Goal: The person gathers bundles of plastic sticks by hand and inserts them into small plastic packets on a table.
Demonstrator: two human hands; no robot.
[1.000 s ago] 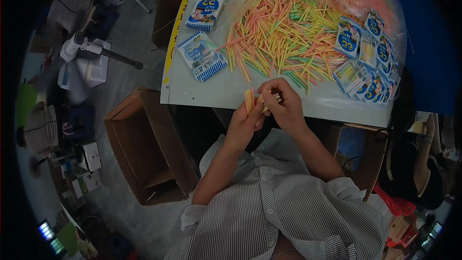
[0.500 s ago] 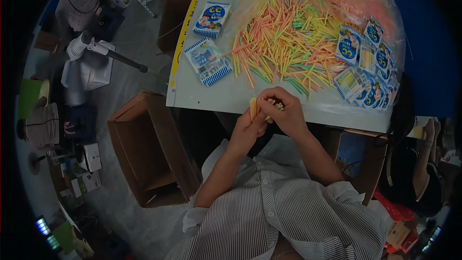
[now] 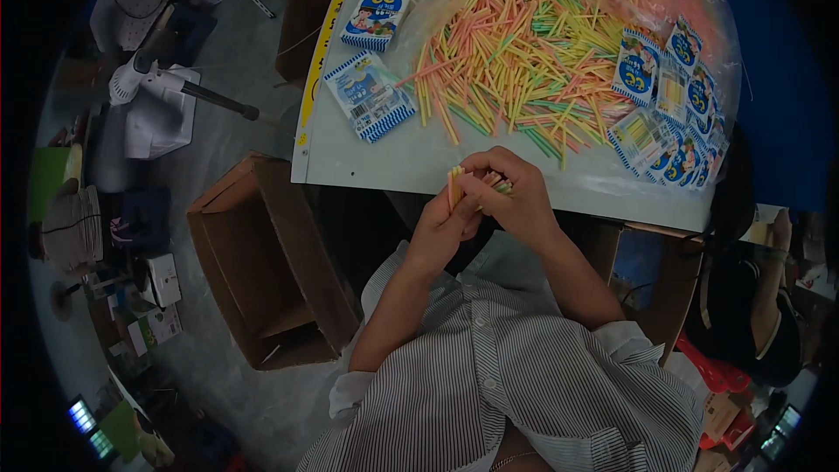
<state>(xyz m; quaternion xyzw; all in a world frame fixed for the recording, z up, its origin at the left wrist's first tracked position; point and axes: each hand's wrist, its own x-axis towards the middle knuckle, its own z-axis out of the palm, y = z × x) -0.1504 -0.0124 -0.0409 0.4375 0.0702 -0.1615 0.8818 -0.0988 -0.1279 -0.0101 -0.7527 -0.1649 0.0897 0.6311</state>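
My left hand (image 3: 443, 225) is closed around a small bundle of thin pastel candy sticks (image 3: 454, 185), their ends showing above my fingers. Pressed against it, my right hand (image 3: 517, 197) is curled around more of these sticks (image 3: 499, 182). Both hands meet just off the table's front edge. Beyond them lies a large heap of loose pink, yellow and green sticks (image 3: 516, 61) on a clear plastic bag (image 3: 699, 9). To the right of the heap are several blue-and-white packets (image 3: 635, 65). Two more packets rest at the left, one printed packet (image 3: 377, 16) above a see-through one (image 3: 370, 96).
The white table (image 3: 384, 162) has a yellow-taped left edge. An open cardboard box (image 3: 262, 262) stands on the floor at the left, and another box (image 3: 673, 284) is under the table's right side. A pole-mounted fan (image 3: 140, 79) and other people are farther off.
My view has shifted slightly, so the table and packets sit a little higher and farther left. My hands stay together with the sticks, with only small finger movement.
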